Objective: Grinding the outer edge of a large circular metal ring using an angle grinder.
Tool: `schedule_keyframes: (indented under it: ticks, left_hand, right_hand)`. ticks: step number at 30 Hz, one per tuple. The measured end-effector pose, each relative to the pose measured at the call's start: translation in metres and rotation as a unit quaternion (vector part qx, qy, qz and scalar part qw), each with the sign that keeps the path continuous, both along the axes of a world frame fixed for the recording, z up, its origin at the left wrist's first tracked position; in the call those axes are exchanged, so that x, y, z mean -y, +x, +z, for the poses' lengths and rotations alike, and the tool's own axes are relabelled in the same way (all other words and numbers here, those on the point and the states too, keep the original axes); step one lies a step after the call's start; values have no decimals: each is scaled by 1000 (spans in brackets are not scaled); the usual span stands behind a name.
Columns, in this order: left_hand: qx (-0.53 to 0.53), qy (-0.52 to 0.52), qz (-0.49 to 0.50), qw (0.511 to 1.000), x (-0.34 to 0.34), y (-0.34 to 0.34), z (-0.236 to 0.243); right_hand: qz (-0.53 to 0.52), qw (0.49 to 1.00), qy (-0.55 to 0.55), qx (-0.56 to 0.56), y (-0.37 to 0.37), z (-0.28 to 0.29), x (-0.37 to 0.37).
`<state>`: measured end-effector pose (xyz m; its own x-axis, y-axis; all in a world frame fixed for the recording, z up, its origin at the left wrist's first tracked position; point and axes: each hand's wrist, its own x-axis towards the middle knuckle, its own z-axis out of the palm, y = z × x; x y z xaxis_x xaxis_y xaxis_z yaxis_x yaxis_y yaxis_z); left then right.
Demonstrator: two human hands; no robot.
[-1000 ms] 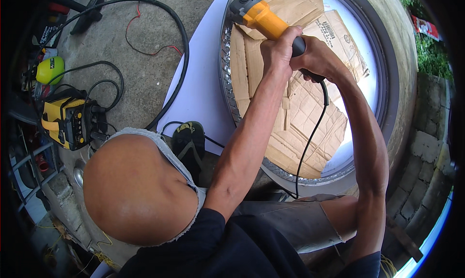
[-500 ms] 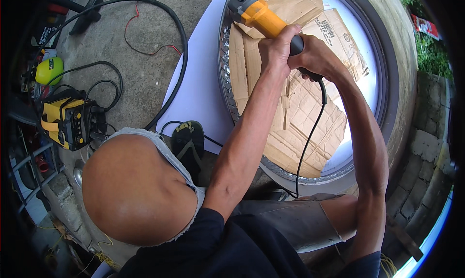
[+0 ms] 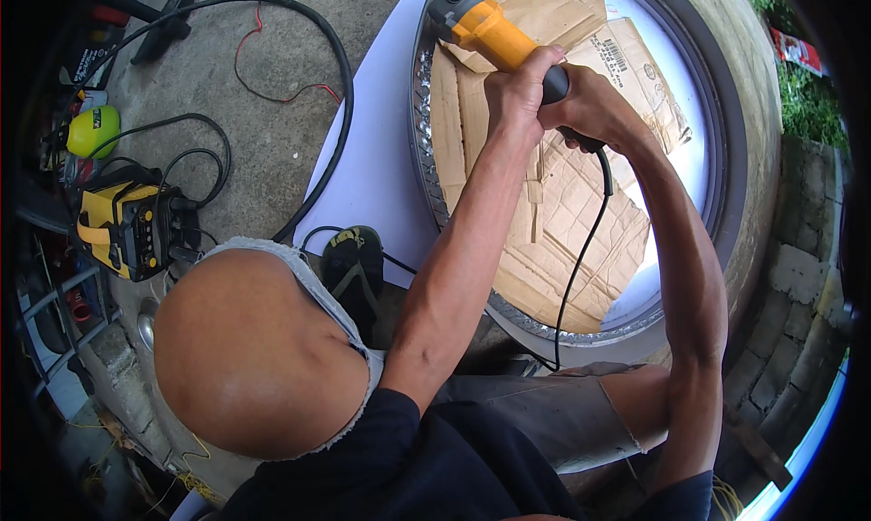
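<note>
An orange angle grinder (image 3: 501, 36) with a grey head and black rear grip is held in both my hands. My left hand (image 3: 519, 90) is closed round its body, just ahead of the grip. Behind it, my right hand (image 3: 594, 106) wraps the black grip, and the power cord (image 3: 581, 249) trails down from its end. The grinder's head lies over the left side of a large grey ring (image 3: 723, 149); its disc is hidden. Crumpled cardboard (image 3: 581, 231) covers much of the ring's middle, and rough, shiny marks run along the ring's left and lower edge.
White sheeting (image 3: 367, 149) lies under the ring. At left stand a yellow-and-black machine (image 3: 118, 222) with thick black cables (image 3: 340, 95) and a lime-green round object (image 3: 92, 132). My bent knee (image 3: 263, 358) and sandalled foot (image 3: 354, 267) are close by. A block wall (image 3: 780, 312) rises at right.
</note>
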<state>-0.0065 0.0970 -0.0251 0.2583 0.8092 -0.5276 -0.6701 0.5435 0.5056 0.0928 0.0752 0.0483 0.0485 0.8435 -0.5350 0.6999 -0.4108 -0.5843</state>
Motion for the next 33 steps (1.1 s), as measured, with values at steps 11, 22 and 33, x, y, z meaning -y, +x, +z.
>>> schedule_keyframes:
  ticks: [11,22,33]
  left_hand:
    - [-14,5,-3,1000,-1,2,-4]
    - [-14,-5,5,1000,0,1,1]
    - [-15,-3,-25,1000,1,-1,2]
  right_hand:
    - [0,1000,2,8,-1,-2,0]
    - [-8,1000,0,6,-2,2,-3]
    - [-18,1000,-8,6,0,1,5]
